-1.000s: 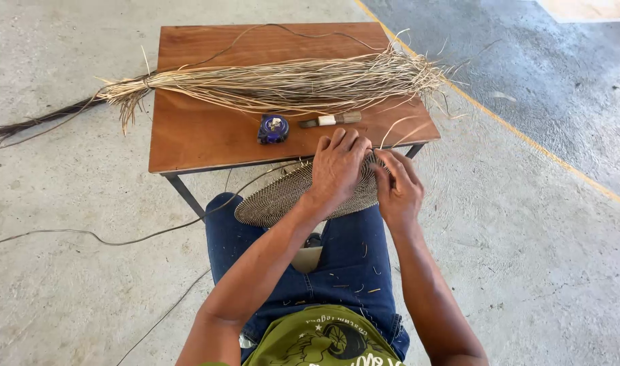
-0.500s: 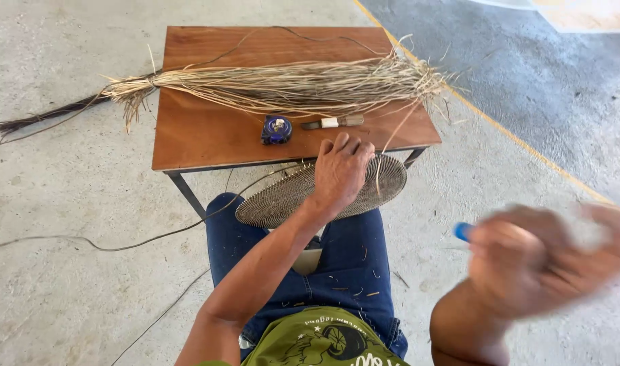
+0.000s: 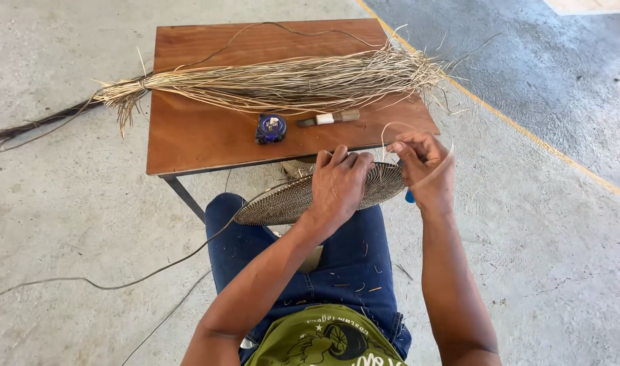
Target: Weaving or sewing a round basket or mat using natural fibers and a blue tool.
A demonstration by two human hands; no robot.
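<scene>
A flat round woven disc (image 3: 283, 202) rests over my lap, just below the front edge of the wooden table (image 3: 201, 139). My left hand (image 3: 340, 183) presses down on top of the disc and grips it. My right hand (image 3: 425, 166) sits at the disc's right rim, fingers pinched on a thin pale strand (image 3: 398, 126) that loops up over the table edge. A blue-handled tool (image 3: 409, 196) pokes out under that hand.
On the table lie a long bundle of dry fibres (image 3: 283, 85), a blue tape measure (image 3: 271, 127) and a small knife (image 3: 327, 118). A thin cord (image 3: 106, 285) trails over the concrete floor on the left. A yellow floor line (image 3: 527, 132) runs on the right.
My right hand swung out and down to the right, blurred, then came back to the disc's right rim with the strand. My left hand stayed on the disc.
</scene>
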